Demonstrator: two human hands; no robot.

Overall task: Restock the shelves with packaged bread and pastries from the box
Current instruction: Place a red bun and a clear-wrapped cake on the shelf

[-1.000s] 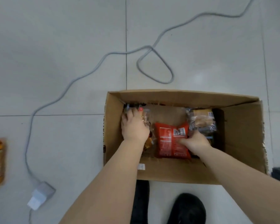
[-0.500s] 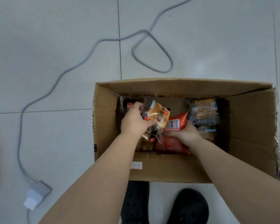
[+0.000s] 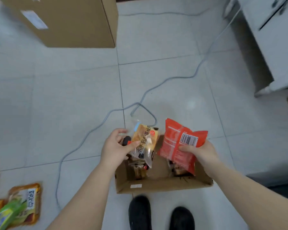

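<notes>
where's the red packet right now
In the head view, the red packet is held up in the right hand, above the open box, just right of the bread packet in the left hand.

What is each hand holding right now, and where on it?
Left hand pinches the clear bread packet at its left edge; right hand grips the red packet by its lower right side.
</notes>
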